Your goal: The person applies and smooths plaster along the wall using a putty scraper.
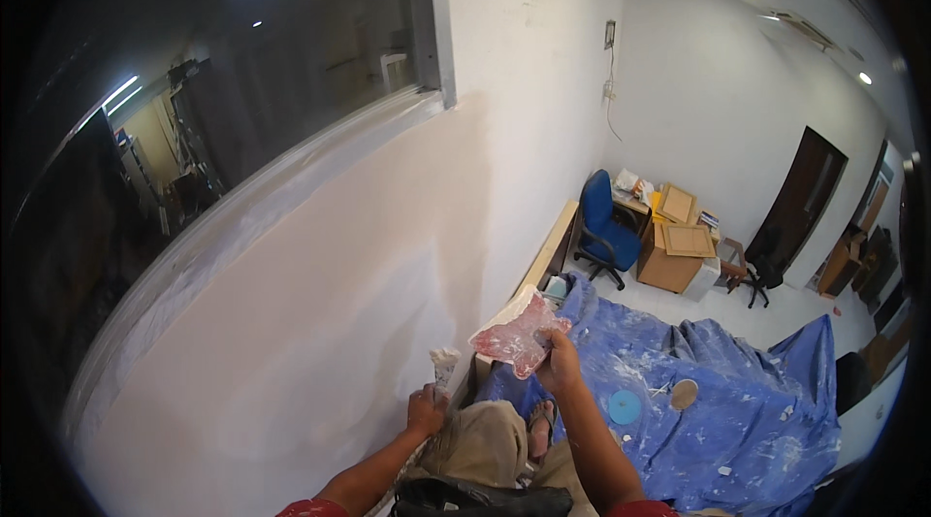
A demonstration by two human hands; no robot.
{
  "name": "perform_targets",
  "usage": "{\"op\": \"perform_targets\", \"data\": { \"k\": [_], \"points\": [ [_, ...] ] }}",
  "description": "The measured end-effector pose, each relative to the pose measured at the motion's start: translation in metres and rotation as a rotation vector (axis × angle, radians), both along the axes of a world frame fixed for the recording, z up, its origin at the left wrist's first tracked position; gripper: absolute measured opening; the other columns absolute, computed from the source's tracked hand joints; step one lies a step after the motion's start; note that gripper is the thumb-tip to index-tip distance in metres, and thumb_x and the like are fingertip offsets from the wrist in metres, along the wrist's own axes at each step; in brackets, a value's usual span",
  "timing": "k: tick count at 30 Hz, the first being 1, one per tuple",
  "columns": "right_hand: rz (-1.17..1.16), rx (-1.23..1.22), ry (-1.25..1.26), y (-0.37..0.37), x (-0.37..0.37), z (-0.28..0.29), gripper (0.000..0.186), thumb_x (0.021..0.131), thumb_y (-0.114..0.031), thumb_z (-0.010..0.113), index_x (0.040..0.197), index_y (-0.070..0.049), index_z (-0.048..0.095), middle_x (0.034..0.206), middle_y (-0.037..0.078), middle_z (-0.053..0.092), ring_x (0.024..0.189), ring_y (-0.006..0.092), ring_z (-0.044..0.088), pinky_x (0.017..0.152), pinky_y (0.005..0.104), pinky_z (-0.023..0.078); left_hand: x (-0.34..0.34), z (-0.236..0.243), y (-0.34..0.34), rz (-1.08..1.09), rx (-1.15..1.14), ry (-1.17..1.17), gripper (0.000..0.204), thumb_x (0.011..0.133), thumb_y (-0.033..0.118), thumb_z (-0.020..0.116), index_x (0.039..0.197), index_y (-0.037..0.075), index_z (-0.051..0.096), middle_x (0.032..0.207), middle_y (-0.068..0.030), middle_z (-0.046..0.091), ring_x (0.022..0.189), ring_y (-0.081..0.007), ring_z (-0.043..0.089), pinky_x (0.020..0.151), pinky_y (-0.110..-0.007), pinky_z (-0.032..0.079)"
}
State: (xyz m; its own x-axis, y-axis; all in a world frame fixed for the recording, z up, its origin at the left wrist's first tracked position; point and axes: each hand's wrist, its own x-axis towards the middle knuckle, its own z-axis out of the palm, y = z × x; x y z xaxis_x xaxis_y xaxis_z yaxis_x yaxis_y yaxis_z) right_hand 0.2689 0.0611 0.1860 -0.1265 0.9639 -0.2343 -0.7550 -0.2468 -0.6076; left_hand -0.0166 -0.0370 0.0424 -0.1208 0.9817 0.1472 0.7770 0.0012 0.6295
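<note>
My left hand [427, 411] is closed around a putty knife [443, 371], held upright close to the wall, with a lump of whitish putty on its blade. In my right hand [560, 362] is a flat red putty board [521, 335] of irregular shape, gripped at its right side. White filler smears its face and is thick along the upper edge. The two tools are apart. To the left, the white wall [320, 294] shows beige and greyish patches below a window's rough, pale ledge [262, 175].
A dust-covered blue tarp [718, 459] spreads to the right, with a blue disc [625, 407] and a tan disc [684, 394] on it. Farther off stand a blue office chair [606, 226] and a cardboard box [667, 260]. Dark window glass [301, 42] fills the upper left.
</note>
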Motion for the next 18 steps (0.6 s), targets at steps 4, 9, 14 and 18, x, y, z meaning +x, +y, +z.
{"op": "perform_targets", "data": {
  "k": [4, 9, 14, 18],
  "points": [
    [-0.011, -0.007, -0.023, 0.053, -0.001, -0.008, 0.026, 0.093, -0.010, 0.054, 0.117, -0.001, 0.059, 0.104, 0.010, 0.067, 0.094, 0.0266, 0.068, 0.087, 0.0430, 0.056, 0.000, -0.030, 0.026, 0.045, -0.240, -0.145, 0.060, 0.095, 0.050, 0.056, 0.126, -0.001, 0.053, 0.094, -0.0321, 0.068, 0.092, -0.0505, 0.066, 0.084, -0.058, 0.049],
    [-0.278, 0.262, -0.553, 0.146, -0.005, -0.005, 0.034, 0.095, -0.009, 0.056, 0.126, 0.005, 0.057, 0.111, 0.013, 0.067, 0.103, 0.0274, 0.067, 0.095, 0.0387, 0.052, 0.019, -0.020, 0.041, 0.001, -0.371, 0.125, 0.061, 0.092, 0.053, 0.056, 0.127, 0.004, 0.054, 0.091, -0.0267, 0.071, 0.086, -0.0470, 0.069, 0.080, -0.058, 0.051],
    [-0.431, 0.990, -1.338, 0.222, -0.021, 0.096, 0.050, 0.098, -0.005, 0.055, 0.147, -0.005, 0.048, 0.142, 0.020, 0.056, 0.132, 0.0374, 0.053, 0.109, 0.0422, 0.042, 0.016, -0.002, 0.043, -0.115, -0.433, 0.203, 0.057, 0.090, 0.051, 0.058, 0.126, 0.006, 0.056, 0.087, -0.0258, 0.071, 0.083, -0.0447, 0.070, 0.077, -0.057, 0.052],
    [-0.655, 1.437, -1.569, 0.296, -0.033, 0.130, 0.066, 0.085, 0.004, 0.062, 0.148, -0.012, 0.048, 0.152, 0.014, 0.049, 0.141, 0.0353, 0.044, 0.116, 0.0458, 0.035, 0.009, -0.046, 0.033, 0.023, -0.285, 0.087, 0.054, 0.090, 0.048, 0.059, 0.125, 0.007, 0.057, 0.083, -0.0246, 0.071, 0.079, -0.0445, 0.070, 0.076, -0.057, 0.052]
  ]
}}
